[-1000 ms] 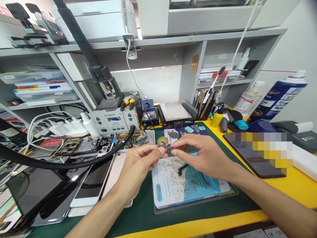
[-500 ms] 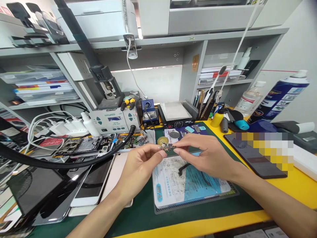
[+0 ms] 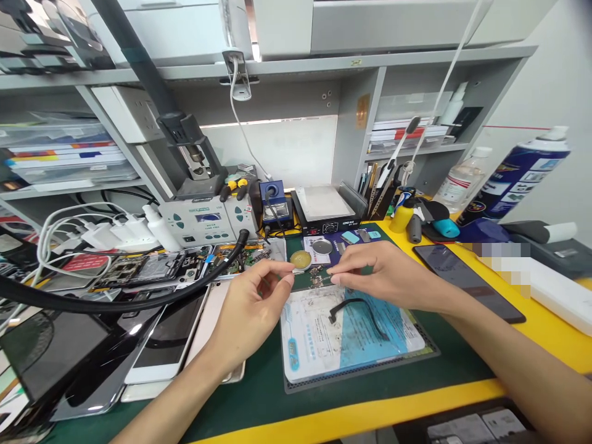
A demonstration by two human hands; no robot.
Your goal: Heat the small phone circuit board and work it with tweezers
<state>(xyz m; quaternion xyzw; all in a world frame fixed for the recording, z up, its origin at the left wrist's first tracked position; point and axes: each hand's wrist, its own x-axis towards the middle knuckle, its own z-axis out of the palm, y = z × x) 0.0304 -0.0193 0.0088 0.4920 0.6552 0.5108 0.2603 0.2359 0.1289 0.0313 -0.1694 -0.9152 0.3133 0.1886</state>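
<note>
The one camera sat on my head, looking forward and down over my workbench (image 3: 259, 394) from close range. It faced the grey shelving (image 3: 351, 61) at the back, with my forearms entering from the bottom edge.

Left hand (image 3: 252, 308), right hand (image 3: 383, 277) flank small circuit board (image 3: 317, 277) over mat (image 3: 356, 345).

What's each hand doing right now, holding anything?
Left hand: fingers pinched in a grip on a tiny part, too small to identify.
Right hand: fingertips together over a small board; contact cannot be told.
</note>
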